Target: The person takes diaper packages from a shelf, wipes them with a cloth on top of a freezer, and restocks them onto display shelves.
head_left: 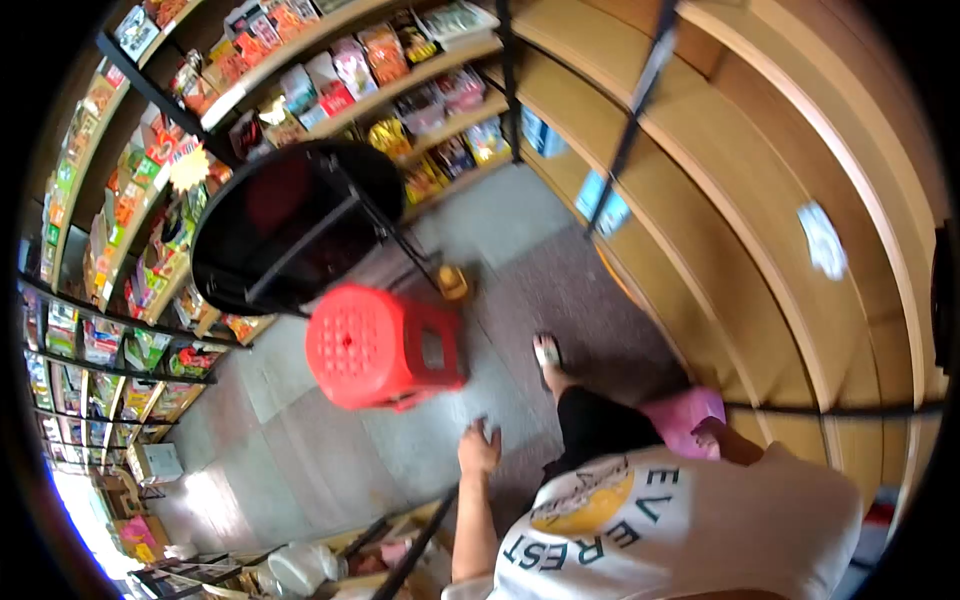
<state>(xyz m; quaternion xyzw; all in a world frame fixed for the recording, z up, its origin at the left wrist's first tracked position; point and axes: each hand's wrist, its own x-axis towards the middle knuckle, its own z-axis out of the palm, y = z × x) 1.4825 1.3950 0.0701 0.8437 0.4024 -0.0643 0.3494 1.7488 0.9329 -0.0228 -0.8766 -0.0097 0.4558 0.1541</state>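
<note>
A shop, by the look of it: tiered wooden shelves (440,70) packed with rows of bright packets (386,52), a yellow starburst sign (188,170) among the goods, grey tiled floor (400,452) between shelving.

Stool (350,345) left, table (270,215) behind; bag (682,417) right.

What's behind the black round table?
Shelves of colourful packages show past the edges of the black round table; whatever its broad surface covers cannot be seen.
</note>
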